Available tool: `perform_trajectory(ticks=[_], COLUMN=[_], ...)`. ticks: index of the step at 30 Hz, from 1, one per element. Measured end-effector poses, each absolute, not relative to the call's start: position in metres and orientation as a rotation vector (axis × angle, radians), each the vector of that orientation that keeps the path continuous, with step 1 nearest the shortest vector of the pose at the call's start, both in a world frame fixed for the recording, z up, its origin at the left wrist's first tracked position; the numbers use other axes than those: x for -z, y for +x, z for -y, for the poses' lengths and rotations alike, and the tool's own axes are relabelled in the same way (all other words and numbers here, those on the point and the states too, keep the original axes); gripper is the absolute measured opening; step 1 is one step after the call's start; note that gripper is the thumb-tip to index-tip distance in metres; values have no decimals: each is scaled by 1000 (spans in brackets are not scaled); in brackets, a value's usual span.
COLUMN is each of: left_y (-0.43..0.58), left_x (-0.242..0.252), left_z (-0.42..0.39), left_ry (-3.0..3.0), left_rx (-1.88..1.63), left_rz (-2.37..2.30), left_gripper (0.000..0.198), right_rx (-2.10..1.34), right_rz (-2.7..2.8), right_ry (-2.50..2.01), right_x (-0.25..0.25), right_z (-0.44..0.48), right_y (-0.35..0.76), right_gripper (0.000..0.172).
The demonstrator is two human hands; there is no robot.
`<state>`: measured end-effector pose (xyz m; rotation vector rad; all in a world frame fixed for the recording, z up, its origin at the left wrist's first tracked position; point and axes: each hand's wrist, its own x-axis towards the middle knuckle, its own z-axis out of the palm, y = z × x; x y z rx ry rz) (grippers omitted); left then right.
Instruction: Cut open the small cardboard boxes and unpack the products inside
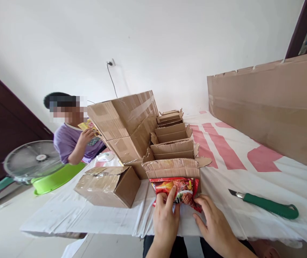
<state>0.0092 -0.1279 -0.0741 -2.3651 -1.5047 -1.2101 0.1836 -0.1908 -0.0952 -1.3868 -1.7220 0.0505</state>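
Note:
A red, shiny food packet (188, 185) with pictures of meat printed on it leans against the front of a cardboard piece with several upright dividers (173, 164). My left hand (166, 215) grips the packet's lower left part, one finger stretched across its face and the thumb at its bottom edge. At the packet's lower right corner rest the fingertips of my right hand (215, 220), with thumb and fingers apart. What the packet holds is hidden.
A closed cardboard box (106, 188) sits left of the packet, with a larger carton (126, 125) behind. A green utility knife (270, 205) lies at right, blade exposed. A long cardboard panel (269, 107) stands behind it. Across the table, a person (75, 139) holds a yellow packet (87, 125).

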Motion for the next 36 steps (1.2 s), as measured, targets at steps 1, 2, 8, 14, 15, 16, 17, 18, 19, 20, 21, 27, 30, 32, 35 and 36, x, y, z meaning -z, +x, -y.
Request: perform_trajectory(ticks=[1, 2, 8, 14, 15, 16, 17, 18, 19, 20, 21, 27, 30, 32, 35, 36], left_y=[10, 11, 16, 22, 23, 24, 25, 25, 26, 26, 27, 32, 33, 34, 34, 33], left_x=[72, 71, 63, 55, 54, 54, 54, 54, 54, 54, 54, 49, 49, 51, 57, 60], left_z=[125, 123, 105, 89, 86, 83, 81, 78, 75, 72, 69, 49, 39, 34, 33, 33], left_ry=[-2370, -2375, -2395, -2436, -2430, -2422, -2413, -2404, -2398, -2396, -2394, -2399, -2407, -2405, -2398, -2395], left_rx=[1197, 1182, 1082, 1020, 1005, 986, 965, 944, 924, 905, 892, 865, 903, 928, 983, 996], left_rz=[1512, 1519, 1584, 1648, 1660, 1671, 1681, 1692, 1702, 1709, 1716, 1734, 1713, 1700, 1679, 1675], left_gripper=[54, 54, 52, 53, 52, 52, 53, 53, 53, 53, 53, 55, 54, 53, 52, 53], right_rx=[-50, -52, -47, -90, -99, -109, -116, -120, -121, -121, -122, -161, -190, -205, -217, -218], right_rz=[1722, 1723, 1737, 1785, 1788, 1790, 1790, 1789, 1786, 1785, 1786, 1820, 1838, 1851, 1865, 1870], right_ry=[-1388, -1389, -1387, -1381, -1381, -1381, -1381, -1380, -1379, -1378, -1377, -1391, -1399, -1401, -1406, -1408], right_x=[95, 96, 95, 91, 90, 89, 89, 88, 88, 88, 88, 88, 88, 88, 89, 89], right_z=[191, 190, 191, 192, 192, 192, 192, 192, 192, 193, 193, 192, 191, 191, 192, 192], right_y=[183, 183, 184, 185, 185, 185, 185, 184, 184, 184, 184, 183, 183, 183, 183, 183], right_gripper=[34, 34, 28, 18, 17, 17, 16, 16, 16, 15, 15, 13, 12, 12, 12, 12])
